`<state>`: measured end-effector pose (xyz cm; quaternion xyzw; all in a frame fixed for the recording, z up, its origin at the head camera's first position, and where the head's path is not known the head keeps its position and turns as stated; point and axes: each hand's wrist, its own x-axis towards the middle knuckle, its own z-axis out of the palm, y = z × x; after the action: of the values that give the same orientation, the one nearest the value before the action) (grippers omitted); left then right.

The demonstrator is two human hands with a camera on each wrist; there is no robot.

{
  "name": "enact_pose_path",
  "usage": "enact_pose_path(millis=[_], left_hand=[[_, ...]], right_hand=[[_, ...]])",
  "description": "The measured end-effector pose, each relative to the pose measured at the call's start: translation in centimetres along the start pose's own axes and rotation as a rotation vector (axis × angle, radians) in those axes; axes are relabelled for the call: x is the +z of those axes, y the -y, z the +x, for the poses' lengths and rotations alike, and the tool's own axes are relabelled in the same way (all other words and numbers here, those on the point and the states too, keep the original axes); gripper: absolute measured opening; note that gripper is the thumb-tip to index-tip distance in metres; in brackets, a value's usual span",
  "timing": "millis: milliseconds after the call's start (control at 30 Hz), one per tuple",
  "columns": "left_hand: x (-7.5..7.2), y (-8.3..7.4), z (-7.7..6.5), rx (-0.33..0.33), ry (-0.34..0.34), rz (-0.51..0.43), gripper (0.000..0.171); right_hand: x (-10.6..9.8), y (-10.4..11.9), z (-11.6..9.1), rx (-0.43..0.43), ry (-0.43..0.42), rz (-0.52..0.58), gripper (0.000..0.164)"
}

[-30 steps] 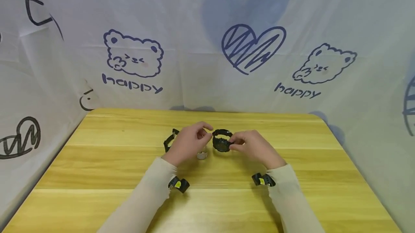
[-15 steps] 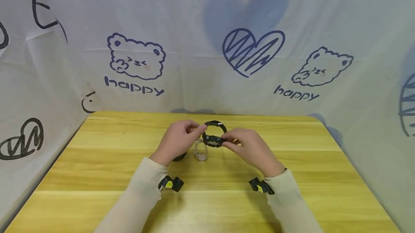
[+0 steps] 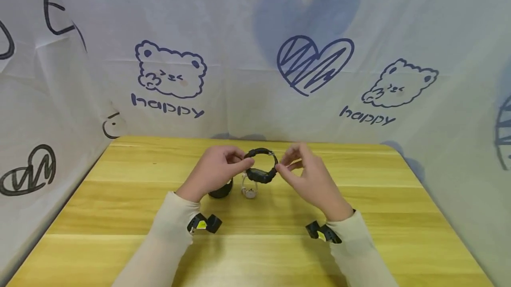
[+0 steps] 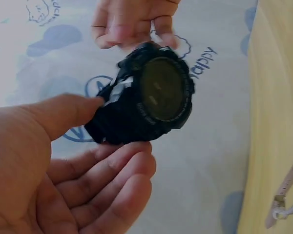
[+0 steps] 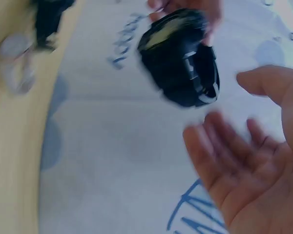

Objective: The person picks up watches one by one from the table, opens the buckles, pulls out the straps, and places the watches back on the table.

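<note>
A black digital sports watch (image 3: 260, 175), its strap looped into a ring, is held up above the table. My left hand (image 3: 215, 169) pinches its strap between thumb and fingers; in the left wrist view the round watch face (image 4: 161, 90) is turned to the camera. My right hand (image 3: 309, 176) is just right of the watch, thumb and fingers parted; the right wrist view shows a gap between them and the watch (image 5: 173, 63). Below, a small light-banded watch (image 3: 250, 194) stands on the table. Beside it is another black watch (image 3: 221, 190), partly hidden behind my left hand.
The wood-grain table (image 3: 255, 251) has rounded back corners. A white cloth (image 3: 239, 100) with drawn bears and hearts hangs behind it and along the sides. Each wrist wears a black strap; one is the left wrist strap (image 3: 203, 223).
The black watch has been raised from the table and moved slightly left. My left hand has taken hold of its strap, while my right hand has let go and drawn back a little.
</note>
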<state>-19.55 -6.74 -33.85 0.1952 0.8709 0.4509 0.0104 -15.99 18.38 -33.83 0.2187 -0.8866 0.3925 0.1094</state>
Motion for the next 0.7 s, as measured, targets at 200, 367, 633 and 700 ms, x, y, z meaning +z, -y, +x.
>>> enact_pose_path(millis=[200,367,633,700], left_hand=[[-0.6,-1.0,-0.7,0.125,0.044,0.006,0.020],[-1.4,-1.2,-1.0,0.224,0.068,-0.011,0.019],[-2.1,-2.6,-2.2,0.273,0.064,0.147,0.034],[-2.2,-3.3,-2.7,0.297,0.044,0.208,0.035]], right_hand=[[-0.4,1.8,0.2,0.014,-0.042,0.033,0.035],[-0.4,2.4,-0.4,-0.027,-0.058,0.013,0.025],[-0.2,2.3,-0.2,-0.256,-0.030,-0.080,0.022],[0.0,2.3,-0.2,-0.290,-0.022,-0.092,0.024]])
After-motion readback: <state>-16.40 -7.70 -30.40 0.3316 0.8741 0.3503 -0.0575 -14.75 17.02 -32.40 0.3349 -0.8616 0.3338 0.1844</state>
